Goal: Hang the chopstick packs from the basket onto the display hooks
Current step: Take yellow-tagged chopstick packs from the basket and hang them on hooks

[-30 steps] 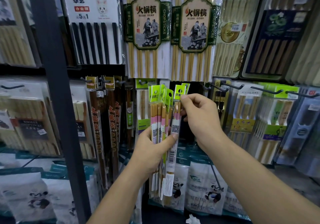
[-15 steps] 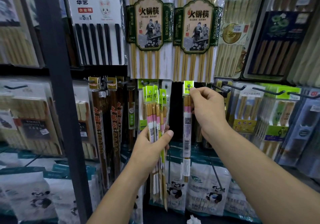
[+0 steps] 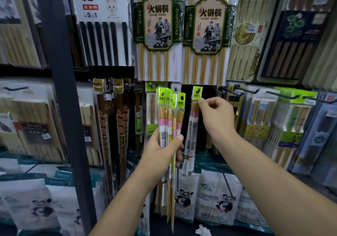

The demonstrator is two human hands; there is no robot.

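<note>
Pinching the single pack [image 3: 193, 126] just under its green header, my right hand [image 3: 217, 115] has its fingers [image 3: 201, 101] clamped on the pack's edge, with the hole seemingly over a hook [image 3: 198, 90] in the rack's middle row. My left hand [image 3: 160, 150] grips the bundle [image 3: 166, 115] mid-length. I judge the packs light, thin and slick, so the stiffer header is the place to hold. A second ago this pack lay against the bundle; now it hangs apart.

A dark metal upright [image 3: 60, 90] runs from 11 to 7 o'clock across a dim, crowded shop display wall. Green-labelled bamboo sets [image 3: 157, 35] hang at 12 o'clock and black sets [image 3: 104, 38] at 11. Panda-printed bags [image 3: 217, 195] line 6 o'clock.
</note>
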